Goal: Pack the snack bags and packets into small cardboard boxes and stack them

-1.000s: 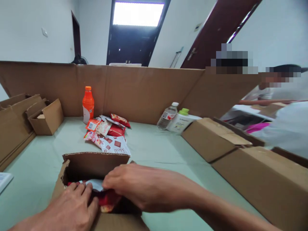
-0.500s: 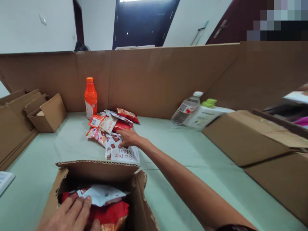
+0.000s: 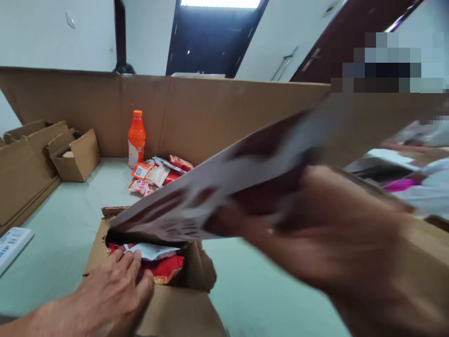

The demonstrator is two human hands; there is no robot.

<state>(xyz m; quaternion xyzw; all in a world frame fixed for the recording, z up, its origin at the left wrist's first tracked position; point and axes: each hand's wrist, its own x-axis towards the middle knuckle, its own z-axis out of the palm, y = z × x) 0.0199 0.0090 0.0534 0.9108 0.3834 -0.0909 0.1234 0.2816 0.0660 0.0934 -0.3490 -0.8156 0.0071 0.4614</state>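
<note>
An open cardboard box stands in front of me, holding red and white snack packets. My left hand lies flat on the packets at the box's near left rim, fingers stretched out. My right hand is close to the camera and motion-blurred. It grips a white and brown snack packet that stretches over the box opening. More packets lie in a pile beyond the box, beside an orange bottle.
A tall cardboard wall runs across the back of the green table. Small open cartons and flat cardboard stand at the left. A white item lies at the left edge. Another person's workplace shows at the right.
My right hand has lifted the white and brown packet off the pile and swung it back toward me, over the box. My left hand stays on the packets in the box.
</note>
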